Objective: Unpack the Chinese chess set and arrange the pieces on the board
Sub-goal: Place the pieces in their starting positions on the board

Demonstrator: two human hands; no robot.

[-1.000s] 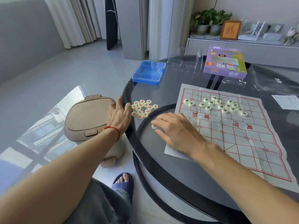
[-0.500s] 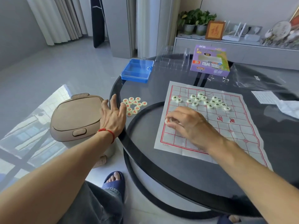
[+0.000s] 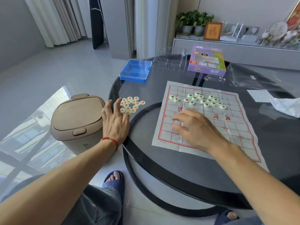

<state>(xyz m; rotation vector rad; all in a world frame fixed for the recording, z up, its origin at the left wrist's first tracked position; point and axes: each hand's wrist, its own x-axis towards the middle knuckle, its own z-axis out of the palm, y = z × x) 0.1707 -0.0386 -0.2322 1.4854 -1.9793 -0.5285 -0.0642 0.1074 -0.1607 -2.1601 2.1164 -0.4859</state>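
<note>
R hand [image 3: 194, 127] lies on the board [image 3: 235, 127], fingers curled low; can't tell if it holds a piece. L hand [image 3: 116, 120] is spread, empty, by the red pieces [image 3: 131, 104] off-board. Black pieces [image 3: 199, 99] are heaped: set each squarely on a crossing.

Round dark glass table [image 3: 170, 172] as landmark. Left of it: pale grey glossy tiled floor [image 3: 68, 73], sunlit window reflection. Just beside its left edge, beige lidded bin [image 3: 76, 117]. Beyond, far left: white curtains [image 3: 53, 20]. Behind the table: low grey cabinet [image 3: 235, 49] carrying potted plants [image 3: 193, 20] and framed picture [image 3: 212, 31].
</note>
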